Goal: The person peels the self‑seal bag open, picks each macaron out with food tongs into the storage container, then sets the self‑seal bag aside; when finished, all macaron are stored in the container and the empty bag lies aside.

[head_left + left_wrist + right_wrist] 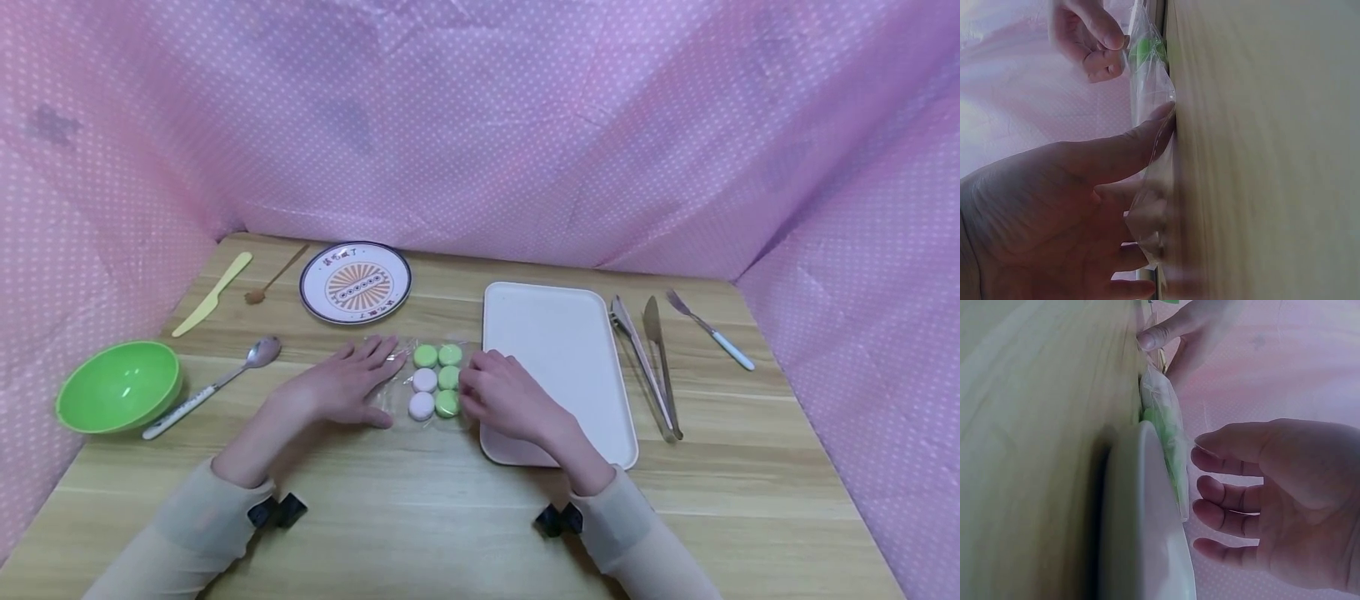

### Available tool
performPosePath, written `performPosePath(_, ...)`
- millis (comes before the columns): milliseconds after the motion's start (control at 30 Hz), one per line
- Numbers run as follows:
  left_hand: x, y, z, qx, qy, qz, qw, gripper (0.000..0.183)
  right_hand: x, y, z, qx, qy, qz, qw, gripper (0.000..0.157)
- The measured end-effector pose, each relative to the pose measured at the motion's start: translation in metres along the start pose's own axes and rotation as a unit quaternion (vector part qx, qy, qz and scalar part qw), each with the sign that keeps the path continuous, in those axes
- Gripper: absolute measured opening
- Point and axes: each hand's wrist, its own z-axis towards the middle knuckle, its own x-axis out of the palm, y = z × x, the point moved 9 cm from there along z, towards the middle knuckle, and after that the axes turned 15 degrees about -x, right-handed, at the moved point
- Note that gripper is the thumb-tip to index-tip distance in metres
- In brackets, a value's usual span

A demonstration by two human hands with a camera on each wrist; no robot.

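Chinese characters [341, 257], too small to read, mark the plate [357, 283].

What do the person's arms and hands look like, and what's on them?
Long, pale beige sleeves with wide cuffs. Small, blocky black gadgets stick out beside the cuffs. The left hand and right hand wear no gloves.

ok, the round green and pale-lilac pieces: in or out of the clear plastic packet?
In the packet: its film glints over the pieces in the head view, and both wrist views show green through it.
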Motion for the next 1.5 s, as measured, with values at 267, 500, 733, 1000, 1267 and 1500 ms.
performPosePath(267, -0.003, -0.001, -0.002, -0.004, -0.002, 0.006, 1.0, 0.091, -0.001, -0.001, 0.002, -0.009, -0.009, 0.002, 1.0, 0.011)
performPosePath(500, -0.002, 0.0, -0.003, -0.004, 0.0, 0.0, 1.0, 0.091, 0.003, 0.0, 0.009, -0.004, -0.011, 0.008, 1.0, 0.013)
performPosePath(733, -0.001, 0.0, -0.001, -0.006, 0.005, -0.001, 1.0, 0.091, 0.0, -0.003, 0.008, -0.002, -0.02, -0.006, 1.0, 0.014)
performPosePath(1000, 0.0, -0.001, 0.0, -0.006, 0.01, -0.001, 0.9999, 0.092, -0.002, -0.009, 0.003, 0.002, -0.022, -0.002, 1.0, 0.012)
performPosePath(1267, -0.002, -0.002, 0.0, -0.001, 0.006, -0.001, 1.0, 0.092, -0.005, -0.014, 0.0, 0.016, -0.008, 0.009, 1.0, 0.014)
performPosePath(1500, -0.003, -0.004, 0.001, 0.002, 0.004, 0.004, 1.0, 0.092, -0.002, -0.016, 0.007, 0.024, -0.004, 0.029, 0.999, 0.015)
